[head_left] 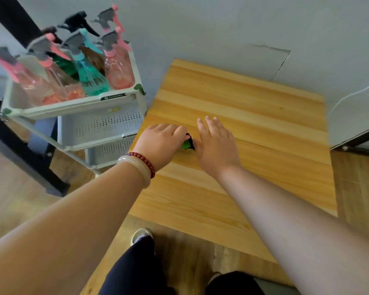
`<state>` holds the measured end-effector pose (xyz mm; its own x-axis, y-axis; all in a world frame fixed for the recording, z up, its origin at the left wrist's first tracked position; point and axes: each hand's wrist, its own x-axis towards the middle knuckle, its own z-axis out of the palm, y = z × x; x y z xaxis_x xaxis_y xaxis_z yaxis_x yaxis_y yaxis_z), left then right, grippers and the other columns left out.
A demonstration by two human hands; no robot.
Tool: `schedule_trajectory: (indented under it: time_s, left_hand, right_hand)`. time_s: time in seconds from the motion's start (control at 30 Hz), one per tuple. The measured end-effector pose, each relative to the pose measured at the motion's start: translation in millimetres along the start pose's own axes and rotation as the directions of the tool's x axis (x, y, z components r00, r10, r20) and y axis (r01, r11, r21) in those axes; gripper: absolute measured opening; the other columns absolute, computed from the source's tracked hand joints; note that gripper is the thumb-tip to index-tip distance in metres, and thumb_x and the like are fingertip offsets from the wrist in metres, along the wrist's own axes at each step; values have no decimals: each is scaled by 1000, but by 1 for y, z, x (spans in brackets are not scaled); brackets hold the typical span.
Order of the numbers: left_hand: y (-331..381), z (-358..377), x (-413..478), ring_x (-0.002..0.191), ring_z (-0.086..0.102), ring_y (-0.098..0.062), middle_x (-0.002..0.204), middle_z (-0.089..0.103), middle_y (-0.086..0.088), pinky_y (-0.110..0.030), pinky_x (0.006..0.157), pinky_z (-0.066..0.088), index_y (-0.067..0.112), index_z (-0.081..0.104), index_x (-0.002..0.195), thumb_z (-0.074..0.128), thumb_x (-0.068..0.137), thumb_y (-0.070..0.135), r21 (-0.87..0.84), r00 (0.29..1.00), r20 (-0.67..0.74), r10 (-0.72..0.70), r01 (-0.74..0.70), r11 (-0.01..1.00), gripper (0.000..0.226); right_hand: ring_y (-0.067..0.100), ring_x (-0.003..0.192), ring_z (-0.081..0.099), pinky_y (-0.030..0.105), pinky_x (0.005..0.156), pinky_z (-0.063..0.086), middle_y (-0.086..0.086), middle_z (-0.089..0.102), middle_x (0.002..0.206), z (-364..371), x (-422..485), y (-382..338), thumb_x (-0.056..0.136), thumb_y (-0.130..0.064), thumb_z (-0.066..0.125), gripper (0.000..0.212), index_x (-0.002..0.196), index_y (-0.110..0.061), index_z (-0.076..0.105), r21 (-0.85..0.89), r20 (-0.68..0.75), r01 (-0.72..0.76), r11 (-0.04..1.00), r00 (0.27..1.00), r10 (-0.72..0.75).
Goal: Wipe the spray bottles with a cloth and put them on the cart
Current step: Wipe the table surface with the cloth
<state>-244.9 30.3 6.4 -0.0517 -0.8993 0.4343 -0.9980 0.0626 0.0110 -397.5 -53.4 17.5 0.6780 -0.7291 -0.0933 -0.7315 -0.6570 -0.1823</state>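
Observation:
Several spray bottles (117,64), pink, teal, green and brown, stand packed together in the top tray of a grey cart (73,106) at the left. On the wooden table (254,116) my left hand (160,143) has its fingers curled over a small green and black cloth (188,143), most of which is hidden under the hand. My right hand (216,143) lies just to the right of the cloth with straight fingers, flat on the tabletop and touching the cloth's edge.
The cart has perforated lower drawers (109,124) and stands against the table's left edge. A black frame (19,133) rises at the far left. A grey wall backs the table, and a white cable (354,94) hangs at the right. My legs and feet are below the table's near edge.

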Motion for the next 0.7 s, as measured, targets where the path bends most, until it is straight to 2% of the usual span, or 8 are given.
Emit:
schedule_trajectory:
  time_s: [0.3, 0.57, 0.7]
  left_hand:
    - [-1, -81, 8, 67, 67, -31, 79, 69, -8, -38, 60, 54, 6, 65, 86, 39, 100, 27, 7, 1000, -25, 0, 0, 1000, 36]
    - [-27, -139, 4, 61, 62, -28, 73, 64, -5, -35, 55, 50, 8, 62, 85, 37, 100, 25, 29, 996, -78, -31, 33, 999, 34]
    - [-58, -157, 1, 64, 64, -30, 76, 65, -6, -37, 56, 51, 7, 63, 86, 38, 99, 25, 33, 995, -76, -56, 59, 998, 34]
  right_hand:
    - [24, 151, 12, 41, 118, 17, 6, 17, 163, -73, -25, -31, 106, -38, 30, 56, 157, -19, 17, -21, 41, -7, 1000, 999, 8]
    - [23, 149, 15, 40, 117, 18, 6, 21, 162, -117, -27, -77, 106, -38, 30, 54, 156, -19, 19, -37, 29, 39, 999, 999, -38]
    - [23, 150, 14, 41, 117, 18, 6, 21, 162, -129, -13, -107, 106, -38, 30, 55, 156, -19, 19, -35, 20, 56, 998, 998, -55]
